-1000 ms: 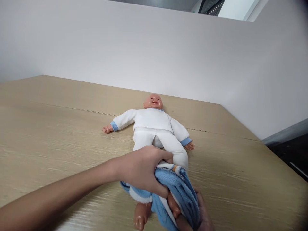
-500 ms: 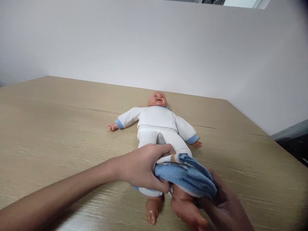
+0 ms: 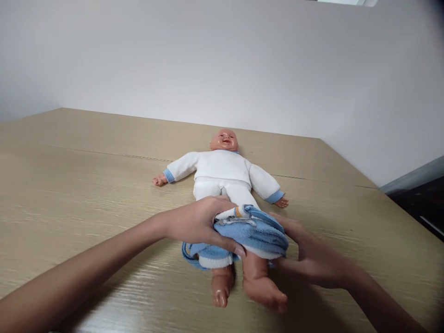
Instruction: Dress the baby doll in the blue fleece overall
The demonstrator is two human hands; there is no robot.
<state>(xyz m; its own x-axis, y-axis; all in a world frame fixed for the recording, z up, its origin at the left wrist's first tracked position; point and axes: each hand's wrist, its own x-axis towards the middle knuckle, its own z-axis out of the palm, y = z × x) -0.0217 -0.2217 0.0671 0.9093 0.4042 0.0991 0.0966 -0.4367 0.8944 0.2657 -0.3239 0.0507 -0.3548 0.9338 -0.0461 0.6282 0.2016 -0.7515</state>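
Observation:
A baby doll (image 3: pixel 225 164) in a white suit with blue cuffs lies on its back, head away from me and bare feet towards me. Blue and white doll pants (image 3: pixel 255 233) are bunched around its lower legs. My left hand (image 3: pixel 203 224) grips the bunched cloth from the left, thumb low between the legs and fingertips hidden. On the other side, my right hand (image 3: pixel 305 252) holds the same cloth at the leg on the right, its fingers partly behind the fabric. Around the other ankle, more blue cloth (image 3: pixel 213 256) with a white hem is gathered.
The doll rests on a wooden table (image 3: pixel 104 194) with a seam across it. A plain pale wall (image 3: pixel 194 60) rises behind. Beyond the table's right edge is a dark object (image 3: pixel 416 203).
The bunched pants have moved slightly up the leg on the right, away from the foot. My right hand has come up along the cloth. The view has shifted a little.

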